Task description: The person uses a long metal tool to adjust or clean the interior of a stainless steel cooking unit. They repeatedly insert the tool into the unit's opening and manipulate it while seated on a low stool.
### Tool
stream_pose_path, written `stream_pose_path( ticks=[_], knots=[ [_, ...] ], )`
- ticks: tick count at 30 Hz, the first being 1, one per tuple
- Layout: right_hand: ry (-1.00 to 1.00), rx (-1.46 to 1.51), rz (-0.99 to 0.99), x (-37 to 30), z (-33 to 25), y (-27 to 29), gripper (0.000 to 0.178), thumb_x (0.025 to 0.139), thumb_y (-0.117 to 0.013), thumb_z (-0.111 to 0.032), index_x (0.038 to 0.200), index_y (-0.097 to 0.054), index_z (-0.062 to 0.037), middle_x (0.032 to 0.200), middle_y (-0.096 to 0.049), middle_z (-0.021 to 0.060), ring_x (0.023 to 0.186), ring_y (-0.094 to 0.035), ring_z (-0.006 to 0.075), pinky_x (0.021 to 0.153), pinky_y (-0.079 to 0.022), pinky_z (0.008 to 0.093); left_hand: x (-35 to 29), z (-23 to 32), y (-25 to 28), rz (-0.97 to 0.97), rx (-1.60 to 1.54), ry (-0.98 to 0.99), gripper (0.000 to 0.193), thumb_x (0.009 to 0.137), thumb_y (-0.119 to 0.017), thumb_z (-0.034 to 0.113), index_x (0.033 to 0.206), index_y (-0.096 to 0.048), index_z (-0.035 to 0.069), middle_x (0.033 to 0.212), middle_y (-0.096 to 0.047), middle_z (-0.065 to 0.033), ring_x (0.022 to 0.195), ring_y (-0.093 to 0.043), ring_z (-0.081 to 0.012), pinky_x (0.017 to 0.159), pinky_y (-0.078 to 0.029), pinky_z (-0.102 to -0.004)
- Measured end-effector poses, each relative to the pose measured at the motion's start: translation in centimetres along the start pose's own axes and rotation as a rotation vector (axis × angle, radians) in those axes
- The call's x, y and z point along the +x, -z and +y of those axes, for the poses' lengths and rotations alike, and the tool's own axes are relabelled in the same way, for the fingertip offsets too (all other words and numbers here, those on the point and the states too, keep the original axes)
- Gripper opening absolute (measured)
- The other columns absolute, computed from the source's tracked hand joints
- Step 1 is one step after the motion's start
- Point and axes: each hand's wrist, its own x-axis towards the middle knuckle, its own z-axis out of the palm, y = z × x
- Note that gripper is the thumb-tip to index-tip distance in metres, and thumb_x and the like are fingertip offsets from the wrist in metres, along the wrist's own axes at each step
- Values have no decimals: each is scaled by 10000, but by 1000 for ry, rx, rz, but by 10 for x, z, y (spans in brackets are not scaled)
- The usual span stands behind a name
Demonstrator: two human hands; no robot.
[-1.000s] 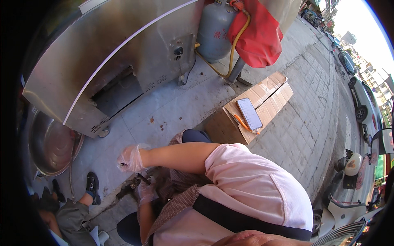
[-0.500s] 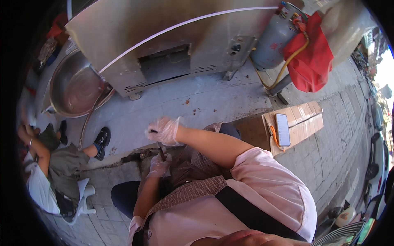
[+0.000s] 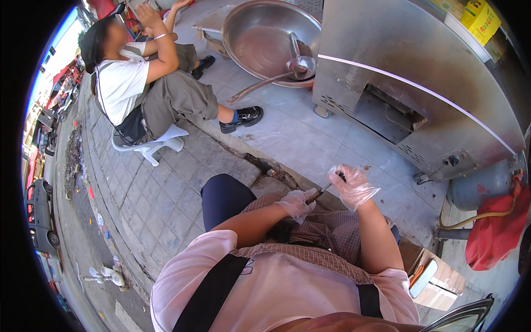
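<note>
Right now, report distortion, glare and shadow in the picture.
Head view: fisheye bends the pale strip across the steel cabinet into an arc, with black at the corners; head view: the sky at upper left is washed out; head view: the clear glove on the right hand shines; head view: the cabinet's opening is partly shadowed.

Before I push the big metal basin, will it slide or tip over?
The basin might slide more readily than tip, since it looks wide and low. Its smooth, shiny metal looks stiff and could feel slippery. The ladle may clatter, because it juts past the rim.
</note>
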Motion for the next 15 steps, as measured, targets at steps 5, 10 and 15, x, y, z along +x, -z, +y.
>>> stream_pose_path(
  ticks=[5,10,15],
  knots=[
    [-40,-253,-67,2,-3,0,191,847,-622,-270,874,-647,-82,753,-638,165,689,-617,354,612,-474,414,2,-3,-2,-30,3,28,625,855,-574,368,1363,-423,38,866,-665,-191,844,-645,-347,742,-495,-405],
    [-17,-157,-52,1,-6,0,186,843,-625,-273,883,-656,-94,756,-642,158,705,-622,346,628,-478,404,0,-4,-4,-2,-41,34,606,860,-580,389,1345,-442,52,855,-656,-180,807,-642,-330,726,-488,-407],
    [-41,140,-19,-1,-2,6,159,844,-635,-238,871,-653,-82,738,-635,145,681,-612,297,626,-471,365,0,-5,-2,-24,3,-25,602,867,-578,397,1355,-435,75,857,-653,-179,792,-637,-332,723,-489,-402]
  ],
)
